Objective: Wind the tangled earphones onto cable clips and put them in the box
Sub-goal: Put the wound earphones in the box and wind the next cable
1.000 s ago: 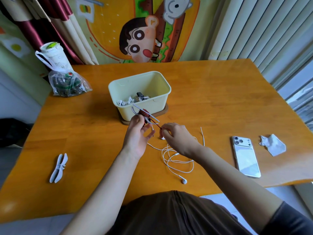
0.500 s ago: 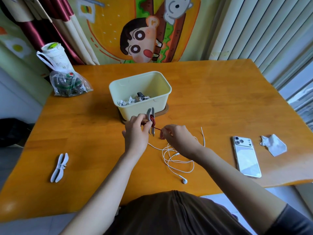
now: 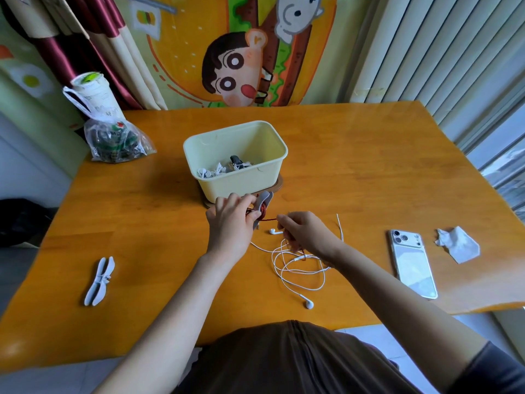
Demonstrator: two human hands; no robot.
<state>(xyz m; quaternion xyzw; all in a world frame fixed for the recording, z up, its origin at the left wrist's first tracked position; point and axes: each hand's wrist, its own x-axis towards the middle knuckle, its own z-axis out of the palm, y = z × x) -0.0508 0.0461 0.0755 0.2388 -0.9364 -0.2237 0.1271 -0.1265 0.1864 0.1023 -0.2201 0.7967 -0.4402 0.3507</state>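
A grey clip [image 3: 265, 198] wound with red cable [image 3: 263, 214] just before the cream box [image 3: 241, 186], white earphones [image 3: 295, 259] tangled nearby.

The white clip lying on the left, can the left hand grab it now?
Probably not yet: the left hand grips the grey clip wound with red cable. The path looks free; the white clip lies alone on bare table, so once that hand lets go it could likely reach.

A white phone [image 3: 413, 265] is lying camera-side up near the right edge of the wooden tabletop [image 3: 355, 166], with a crumpled white tissue [image 3: 458, 245] sitting just beside it, farther right. At the far left corner a clear plastic bag [image 3: 116, 140] is sitting in front of a tall lidded cup [image 3: 93, 95]. Behind, a cartoon wall hanging [image 3: 233, 66] is showing between a maroon curtain [image 3: 82, 52] and pale vertical blinds [image 3: 426, 46].
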